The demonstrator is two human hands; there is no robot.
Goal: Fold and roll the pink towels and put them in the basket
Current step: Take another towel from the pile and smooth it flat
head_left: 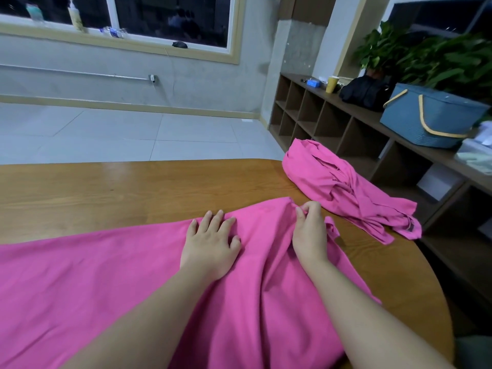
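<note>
A large pink towel (93, 275) lies spread over the near half of the wooden table (106, 187), bunched into folds at its right end. My left hand (210, 243) rests flat on it with fingers spread. Just to the right, my right hand (310, 233) pinches the towel's far edge between thumb and fingers. A second pink towel (343, 187) lies crumpled at the table's far right corner. The blue basket (426, 121) with yellow handles stands on the shelf unit to the right, beyond the table.
A dark wooden shelf unit (332, 123) with open cubbies runs along the right wall, carrying a black bag (364, 91), a yellow cup (332, 84) and leafy plants (439, 54). Tiled floor (119, 131) lies beyond the table's far edge.
</note>
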